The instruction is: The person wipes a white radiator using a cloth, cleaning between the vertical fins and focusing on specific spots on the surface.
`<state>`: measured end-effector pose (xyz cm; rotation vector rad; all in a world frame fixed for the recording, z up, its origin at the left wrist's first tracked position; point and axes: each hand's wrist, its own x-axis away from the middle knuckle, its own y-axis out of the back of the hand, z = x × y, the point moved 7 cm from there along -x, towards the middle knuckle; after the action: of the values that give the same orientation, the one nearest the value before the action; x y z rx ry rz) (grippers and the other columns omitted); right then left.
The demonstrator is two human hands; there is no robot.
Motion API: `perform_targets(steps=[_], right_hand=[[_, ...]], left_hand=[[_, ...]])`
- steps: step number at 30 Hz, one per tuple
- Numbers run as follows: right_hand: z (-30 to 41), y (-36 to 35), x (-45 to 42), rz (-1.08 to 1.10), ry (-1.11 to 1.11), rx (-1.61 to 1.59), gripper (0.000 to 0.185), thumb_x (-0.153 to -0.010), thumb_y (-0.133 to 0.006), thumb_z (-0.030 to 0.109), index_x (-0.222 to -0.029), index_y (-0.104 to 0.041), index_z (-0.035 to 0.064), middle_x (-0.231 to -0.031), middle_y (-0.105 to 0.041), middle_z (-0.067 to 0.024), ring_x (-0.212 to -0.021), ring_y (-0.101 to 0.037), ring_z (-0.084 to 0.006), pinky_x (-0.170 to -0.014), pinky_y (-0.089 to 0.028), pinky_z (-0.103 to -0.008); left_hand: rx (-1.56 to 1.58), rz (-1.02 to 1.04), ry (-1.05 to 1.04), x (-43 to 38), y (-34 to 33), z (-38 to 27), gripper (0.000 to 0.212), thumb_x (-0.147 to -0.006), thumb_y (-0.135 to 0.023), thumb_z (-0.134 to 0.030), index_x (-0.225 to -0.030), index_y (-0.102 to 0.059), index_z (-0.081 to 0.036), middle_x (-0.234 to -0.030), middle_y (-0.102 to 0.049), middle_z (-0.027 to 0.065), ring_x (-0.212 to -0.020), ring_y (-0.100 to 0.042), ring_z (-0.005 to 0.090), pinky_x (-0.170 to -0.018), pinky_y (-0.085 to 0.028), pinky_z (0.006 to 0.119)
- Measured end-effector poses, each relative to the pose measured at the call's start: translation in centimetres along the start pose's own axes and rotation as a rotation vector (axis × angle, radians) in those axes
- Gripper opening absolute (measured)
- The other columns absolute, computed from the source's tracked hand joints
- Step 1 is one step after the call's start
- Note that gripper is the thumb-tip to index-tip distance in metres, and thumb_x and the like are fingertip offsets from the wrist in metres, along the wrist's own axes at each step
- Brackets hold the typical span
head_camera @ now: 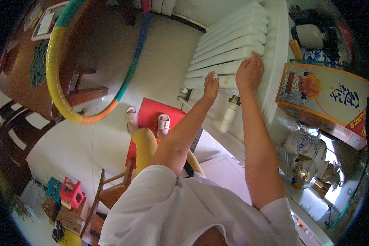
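A white sectioned radiator (227,46) stands against the wall before me. My left hand (211,87) is at its near end section, and a small white scrap, perhaps tissue or cloth (215,75), shows at the fingertips. My right hand (250,72) lies at the radiator's upper edge, by the sill. Its fingers are bent over and close together; whether they hold anything is hidden. Below the hands, a metal valve fitting (234,100) joins a white-wrapped pipe (228,118).
A printed carton (324,95) and glass vessels (304,169) stand on the right. A multicoloured hoop (53,70) hangs at upper left beside a wooden table (21,80). Pink slippers (163,124) are near or on a red mat (147,107). A wooden chair (115,195) stands lower left.
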<state>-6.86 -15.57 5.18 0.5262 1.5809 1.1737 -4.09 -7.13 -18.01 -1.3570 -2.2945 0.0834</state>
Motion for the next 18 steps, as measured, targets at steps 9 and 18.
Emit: perform_targets(steps=[9,18], right_hand=[[-2.3,0.8,0.2,0.011,-0.155,-0.476,0.034,-0.093,-0.046,0.014,-0.124,-0.053,0.0011,-0.129,-0.054,-0.0173,-0.124,-0.045,-0.0361,-0.107,-0.031,-0.0434],[0.9,9.3,11.0,-0.056,-0.671,-0.837,0.034,-0.098,-0.040,0.020,-0.123,-0.056,0.0022,-0.128,-0.055,-0.0129,-0.123,-0.048,-0.0249,-0.106,-0.032,-0.0362]], left_hand=[[-0.234,0.086,-0.143,1.8,0.0,-6.5,0.054,-0.089,-0.044,-0.008,-0.140,-0.032,0.004,-0.141,-0.036,0.0242,-0.133,-0.031,0.0364,-0.114,-0.021,0.040],[-0.083,0.292,-0.325,11.2,1.7,-16.1,0.054,-0.072,-0.047,0.015,-0.119,-0.061,-0.005,-0.117,-0.054,0.0155,-0.117,-0.048,0.0293,-0.102,-0.036,0.038]])
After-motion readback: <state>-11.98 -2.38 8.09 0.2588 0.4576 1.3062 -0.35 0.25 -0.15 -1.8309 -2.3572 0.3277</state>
